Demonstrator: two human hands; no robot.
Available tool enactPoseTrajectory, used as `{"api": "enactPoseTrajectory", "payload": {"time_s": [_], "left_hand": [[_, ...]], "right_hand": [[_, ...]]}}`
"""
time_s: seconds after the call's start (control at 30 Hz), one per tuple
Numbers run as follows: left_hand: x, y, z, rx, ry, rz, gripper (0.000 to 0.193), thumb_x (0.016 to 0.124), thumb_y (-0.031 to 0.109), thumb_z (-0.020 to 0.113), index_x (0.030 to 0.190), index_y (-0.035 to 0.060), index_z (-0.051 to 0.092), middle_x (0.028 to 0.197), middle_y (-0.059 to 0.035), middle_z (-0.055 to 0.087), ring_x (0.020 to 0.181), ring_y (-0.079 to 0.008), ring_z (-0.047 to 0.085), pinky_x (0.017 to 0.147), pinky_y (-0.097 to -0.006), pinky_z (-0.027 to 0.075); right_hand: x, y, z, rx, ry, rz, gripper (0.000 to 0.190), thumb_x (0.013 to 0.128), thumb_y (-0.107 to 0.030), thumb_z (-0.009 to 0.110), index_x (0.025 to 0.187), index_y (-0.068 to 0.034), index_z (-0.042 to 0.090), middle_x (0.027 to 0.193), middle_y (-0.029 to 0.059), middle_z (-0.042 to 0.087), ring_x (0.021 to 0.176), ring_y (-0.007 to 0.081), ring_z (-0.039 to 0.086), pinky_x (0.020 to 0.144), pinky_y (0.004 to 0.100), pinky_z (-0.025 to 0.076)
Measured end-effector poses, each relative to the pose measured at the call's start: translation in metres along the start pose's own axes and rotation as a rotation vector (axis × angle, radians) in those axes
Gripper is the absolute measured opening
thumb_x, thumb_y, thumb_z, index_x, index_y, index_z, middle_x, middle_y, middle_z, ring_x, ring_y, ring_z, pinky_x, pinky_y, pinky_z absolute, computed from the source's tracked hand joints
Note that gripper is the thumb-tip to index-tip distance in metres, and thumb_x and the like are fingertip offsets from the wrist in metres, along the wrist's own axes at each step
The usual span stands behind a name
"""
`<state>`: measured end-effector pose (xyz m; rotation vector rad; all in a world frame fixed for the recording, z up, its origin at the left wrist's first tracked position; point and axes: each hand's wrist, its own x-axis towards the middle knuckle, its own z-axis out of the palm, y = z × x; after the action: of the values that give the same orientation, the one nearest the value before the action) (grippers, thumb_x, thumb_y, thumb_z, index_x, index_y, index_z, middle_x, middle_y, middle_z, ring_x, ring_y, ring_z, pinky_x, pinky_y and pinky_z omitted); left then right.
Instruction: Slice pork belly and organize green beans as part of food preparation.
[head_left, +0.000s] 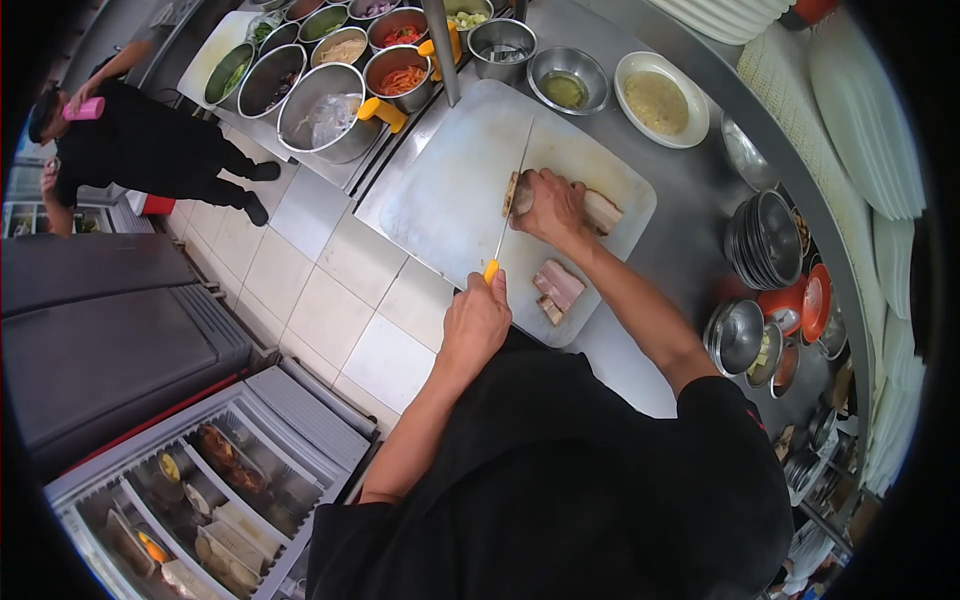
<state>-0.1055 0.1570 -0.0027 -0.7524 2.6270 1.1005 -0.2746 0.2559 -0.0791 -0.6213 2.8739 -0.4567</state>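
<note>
My left hand (478, 321) grips the yellow handle of a kitchen knife (528, 142), its long thin blade pointing away from me across a white cutting board (442, 180). Under the curled fingers of my right hand (551, 206) is a browned-edged piece of meat (523, 199), which looks like pork belly. The blade stands against that piece, and a thin browned part (510, 193) shows on its left side. Another block of meat (602, 212) lies on the board, partly behind my right hand. Nearer me rest a pinkish layered chunk (559, 283) and a smaller bit (550, 310).
Beyond the board stand a steel bowl of yellowish liquid (564, 90) and a white oval dish (661, 103). Steel pots of cut vegetables (405, 79) fill the far left. Stacked bowls (765, 240) line the right. A metal post (441, 52) rises behind the board. Another person (150, 142) stands left.
</note>
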Motion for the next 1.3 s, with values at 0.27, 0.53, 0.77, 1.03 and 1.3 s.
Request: {"api": "enactPoseTrajectory", "payload": {"time_s": [0.27,0.53,0.77,1.03,1.3], "left_hand": [[0.029,0.006,0.010,-0.012,0.011,0.030,0.046,0.105,0.035,0.043,0.094,-0.0085,0.053,0.079,-0.0386,0.064,0.078,-0.0565,0.064,0.072,-0.0601,0.052],[0.036,-0.001,0.016,-0.011,0.036,0.064,0.046,0.105,0.036,0.043,0.095,-0.0078,0.054,0.079,-0.0387,0.064,0.077,-0.0563,0.064,0.070,-0.0603,0.053],[0.010,-0.004,0.015,-0.024,0.007,-0.009,0.047,0.105,0.036,0.045,0.090,-0.0080,0.054,0.077,-0.0387,0.062,0.077,-0.0587,0.060,0.069,-0.0627,0.049],[0.029,-0.008,0.029,-0.044,0.061,0.027,0.045,0.105,0.035,0.045,0.092,-0.0076,0.053,0.075,-0.0380,0.062,0.075,-0.0575,0.061,0.069,-0.0626,0.049],[0.021,-0.015,0.036,-0.028,0.046,0.003,0.045,0.105,0.035,0.045,0.093,-0.0080,0.053,0.076,-0.0379,0.063,0.077,-0.0567,0.062,0.071,-0.0624,0.051]], "right_hand": [[0.003,-0.001,-0.008,0.024,-0.065,-0.004,0.057,0.058,-0.033,0.082,0.108,-0.012,0.064,0.105,0.0084,0.063,0.102,0.0314,0.063,0.087,0.0519,0.040],[0.004,-0.006,-0.016,0.024,-0.109,-0.006,0.058,0.060,-0.032,0.083,0.111,-0.012,0.064,0.109,0.0080,0.063,0.106,0.0310,0.063,0.091,0.0539,0.040],[0.007,0.006,-0.003,0.028,-0.046,-0.019,0.054,0.060,-0.032,0.082,0.107,-0.012,0.063,0.108,0.0090,0.063,0.104,0.0319,0.063,0.089,0.0549,0.040],[0.005,0.002,-0.009,0.052,-0.072,-0.024,0.053,0.060,-0.031,0.082,0.106,-0.013,0.062,0.106,0.0079,0.062,0.102,0.0315,0.063,0.088,0.0544,0.040],[0.003,0.002,-0.007,0.062,-0.035,-0.048,0.056,0.059,-0.032,0.082,0.108,-0.015,0.062,0.104,0.0083,0.062,0.101,0.0318,0.063,0.085,0.0516,0.039]]}}
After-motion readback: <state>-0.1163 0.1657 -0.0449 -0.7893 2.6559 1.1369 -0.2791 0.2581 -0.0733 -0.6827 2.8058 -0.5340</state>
